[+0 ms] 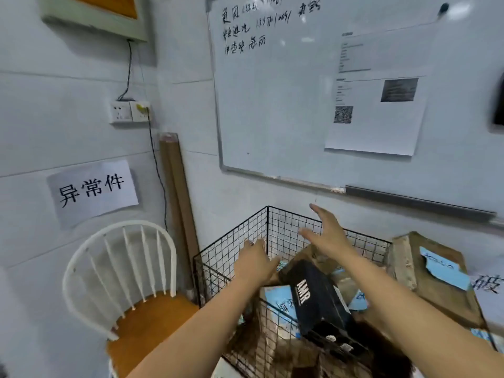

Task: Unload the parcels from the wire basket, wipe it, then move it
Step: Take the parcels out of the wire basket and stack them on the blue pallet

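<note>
Both your left hand (255, 266) and right hand (328, 240) hover spread-fingered, empty; grip the stiff, probably light black parcel (316, 296) by its long sides.

Right hand (327, 236) motion-smeared, outline soft. Left hand (255, 264) foreshortened; its fingers (256, 245) blur into the wire basket (231, 257) mesh, so can't tell if they touch the rim or how far they curl. Basket floor hidden under parcels; its near side is cut by the bottom edge. Black box (319, 298) covers whatever lies beneath it. Writing on the blue label (281, 298) too blurred to read. Right forearm hides part of the cardboard box (436, 290). Whiteboard (272, 105) cropped at top and right; its printed sheets (376, 115) too small to read. Dark object (499, 102) at right edge cropped, unidentifiable. Chair (120, 257) legs out of frame.
</note>
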